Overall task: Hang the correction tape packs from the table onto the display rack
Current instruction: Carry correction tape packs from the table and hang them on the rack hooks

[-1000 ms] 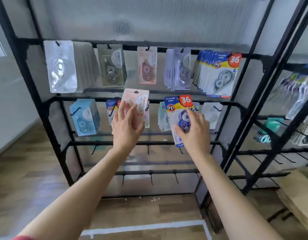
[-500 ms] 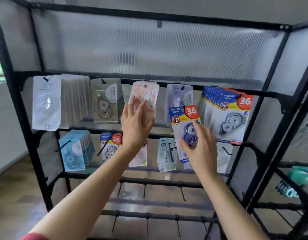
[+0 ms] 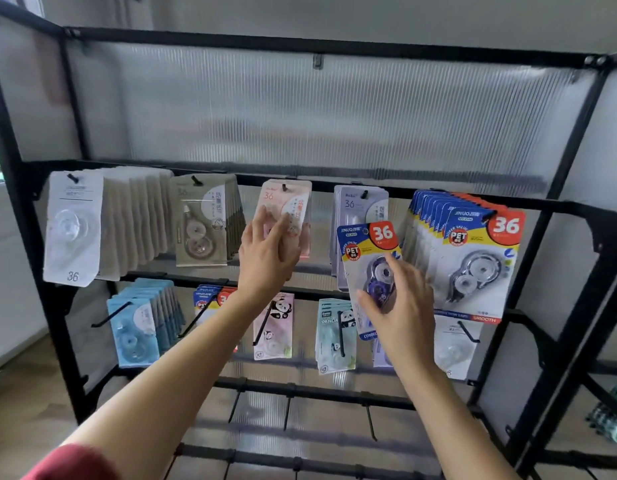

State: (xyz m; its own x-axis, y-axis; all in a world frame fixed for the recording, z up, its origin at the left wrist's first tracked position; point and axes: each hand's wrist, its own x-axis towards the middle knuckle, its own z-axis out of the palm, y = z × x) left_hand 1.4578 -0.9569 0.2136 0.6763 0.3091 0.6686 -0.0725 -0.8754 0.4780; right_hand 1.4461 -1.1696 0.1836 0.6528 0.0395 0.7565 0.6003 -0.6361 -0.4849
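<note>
My left hand (image 3: 267,256) holds a pink correction tape pack (image 3: 289,207) up at a peg on the top rail of the black display rack (image 3: 334,188); the pack's hole sits at the peg. In front of the rack's middle, my right hand (image 3: 398,311) grips a blue and yellow "PET 36" correction tape pack (image 3: 367,249), which is off any peg. A row of the same blue and yellow packs (image 3: 473,258) hangs just to its right.
White packs (image 3: 73,226), beige packs (image 3: 203,220) and lilac packs (image 3: 360,206) hang on the top rail. Light blue packs (image 3: 137,323) and panda packs (image 3: 275,327) hang on the second rail. Bare pegs (image 3: 286,410) jut from the lower rail. A second rack (image 3: 608,403) stands at right.
Both hands rose with their packs. The pink pack went up from the second rail's height to the top rail's peg. The blue and yellow pack shifted up and right.
</note>
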